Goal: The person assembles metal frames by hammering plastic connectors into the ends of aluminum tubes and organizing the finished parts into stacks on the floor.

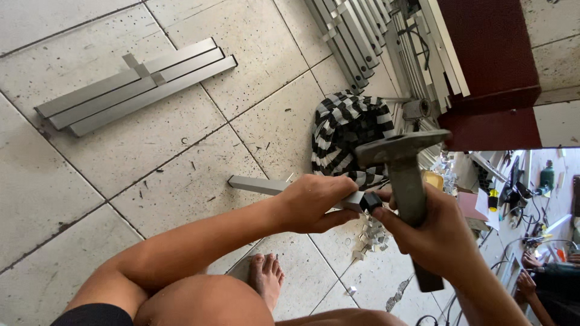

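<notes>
My left hand grips a grey square metal tube that lies level above the tiled floor. A small black plug sits at the tube's near end, pinched by the fingertips of my right hand. That same hand also holds a hammer by its handle, the grey head raised above the tube end. My knee and bare foot show at the bottom.
A bundle of grey metal bars lies on the floor tiles at upper left. More bars lean at top centre beside a dark red cabinet. A black-and-white striped cloth and small metal scraps lie nearby. Another person's hand is at lower right.
</notes>
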